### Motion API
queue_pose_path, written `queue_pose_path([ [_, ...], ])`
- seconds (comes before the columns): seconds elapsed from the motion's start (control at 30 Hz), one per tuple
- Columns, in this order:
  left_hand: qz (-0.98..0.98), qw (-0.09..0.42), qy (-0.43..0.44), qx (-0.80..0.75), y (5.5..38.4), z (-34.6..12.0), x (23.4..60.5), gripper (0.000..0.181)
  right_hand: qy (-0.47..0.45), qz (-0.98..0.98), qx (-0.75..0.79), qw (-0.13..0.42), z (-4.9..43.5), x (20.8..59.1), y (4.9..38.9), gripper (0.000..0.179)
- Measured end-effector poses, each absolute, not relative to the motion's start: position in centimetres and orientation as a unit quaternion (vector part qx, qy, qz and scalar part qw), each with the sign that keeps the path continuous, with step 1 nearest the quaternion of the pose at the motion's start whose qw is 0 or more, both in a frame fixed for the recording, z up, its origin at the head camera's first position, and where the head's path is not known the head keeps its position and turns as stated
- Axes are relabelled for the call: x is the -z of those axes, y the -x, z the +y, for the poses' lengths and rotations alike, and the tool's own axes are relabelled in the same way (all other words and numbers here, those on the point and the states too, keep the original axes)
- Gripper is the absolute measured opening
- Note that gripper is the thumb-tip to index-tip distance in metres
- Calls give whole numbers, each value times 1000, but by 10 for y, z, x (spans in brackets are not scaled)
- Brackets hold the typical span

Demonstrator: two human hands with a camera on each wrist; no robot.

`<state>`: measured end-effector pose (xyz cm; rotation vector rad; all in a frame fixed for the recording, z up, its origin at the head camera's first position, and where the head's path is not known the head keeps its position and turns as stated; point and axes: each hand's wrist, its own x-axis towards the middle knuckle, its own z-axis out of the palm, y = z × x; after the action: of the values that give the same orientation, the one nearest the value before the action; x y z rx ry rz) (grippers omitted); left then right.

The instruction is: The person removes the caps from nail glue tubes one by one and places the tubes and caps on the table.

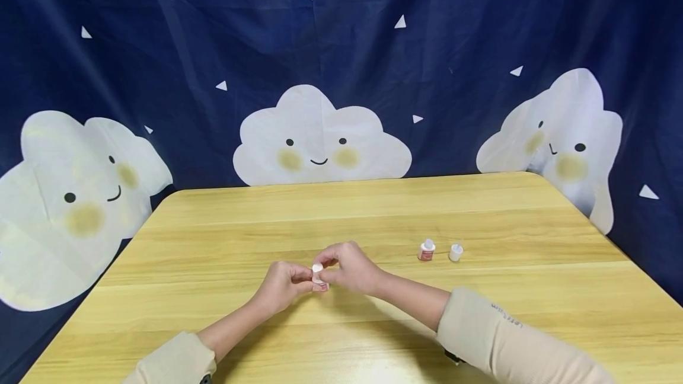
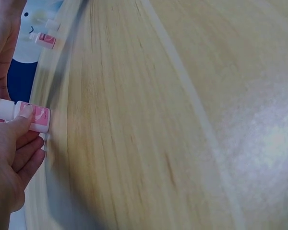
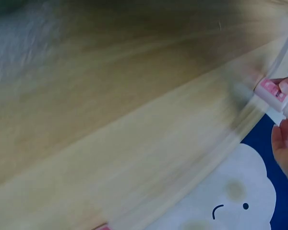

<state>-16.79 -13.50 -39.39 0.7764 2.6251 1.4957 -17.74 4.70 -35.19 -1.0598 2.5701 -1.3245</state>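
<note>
Two hands [image 1: 284, 287] [image 1: 349, 268] holding bottle [image 2: 40, 117], wood-grain table [image 1: 224, 242], navy cloud-print backdrop [image 1: 352, 52]

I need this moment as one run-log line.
left hand: holds pink-labelled bottle; right hand: pinches its white cap; table: second bottle, loose cap beside

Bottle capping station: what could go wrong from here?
1. The left hand holds the small pink-labelled bottle between thumb and fingers; it might slip or twist if the right hand turns or pulls the white cap.
2. The second bottle stands uncapped on the table, so a bump could tip it and perhaps spill any contents.
3. The loose cap near it might get knocked away.
</note>
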Motion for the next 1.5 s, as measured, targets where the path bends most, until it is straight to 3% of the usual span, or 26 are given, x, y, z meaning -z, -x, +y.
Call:
queue_pose_path([
  [0.33,836,33,-235,-494,167,-135,394,14,293,838,459,-16,42,359,174,9],
  [0.97,839,36,-241,-487,168,-135,391,15,294,845,445,19,44,352,174,5],
  [1.5,843,41,-235,-481,168,-134,390,14,353,841,408,30,48,351,181,8],
])
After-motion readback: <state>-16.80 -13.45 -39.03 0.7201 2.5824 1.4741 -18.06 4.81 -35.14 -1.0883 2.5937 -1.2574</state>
